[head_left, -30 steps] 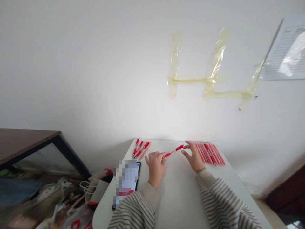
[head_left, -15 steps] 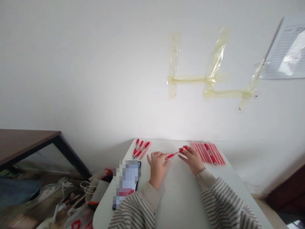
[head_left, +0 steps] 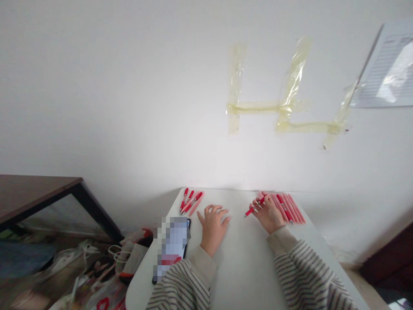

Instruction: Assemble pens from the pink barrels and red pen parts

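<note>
My right hand (head_left: 270, 215) holds a red pen (head_left: 254, 207) between thumb and fingers, its silver tip angled down to the left. Part of the pen's upper end is covered by the fingers. Beside that hand, a row of pink sleeves (head_left: 296, 206) lies on the white table, with one red pen (head_left: 284, 208) on top of them. My left hand (head_left: 214, 224) rests over the table, fingers spread and holding nothing. Behind and left of it lie several red pens (head_left: 191, 201), with a pink sleeve (head_left: 196, 204) among them.
A phone (head_left: 172, 249) with a blurred screen lies along the left side of the white table (head_left: 245, 275). A dark-topped desk (head_left: 38, 191) stands at left, above bags and cables (head_left: 119, 258). The wall behind carries yellowed tape (head_left: 258, 106) and a paper sheet (head_left: 387, 64).
The two red pen parts held between my hands are now one pen in my right hand. My left hand has let go and spread its fingers; the right has moved slightly right.
</note>
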